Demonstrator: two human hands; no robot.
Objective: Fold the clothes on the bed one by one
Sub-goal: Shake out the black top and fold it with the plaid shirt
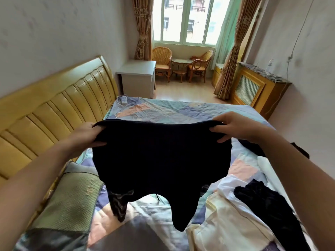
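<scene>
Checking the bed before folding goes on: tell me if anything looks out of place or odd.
Only one oddity: a white remote-like controller with its cord lies on the bedsheet near the headboard. The left hand and right hand hold the dark garment up.

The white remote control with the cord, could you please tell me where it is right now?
In the head view, the white remote control lies on the far left corner of the bed, beside the headboard and just before the white desk.
</scene>
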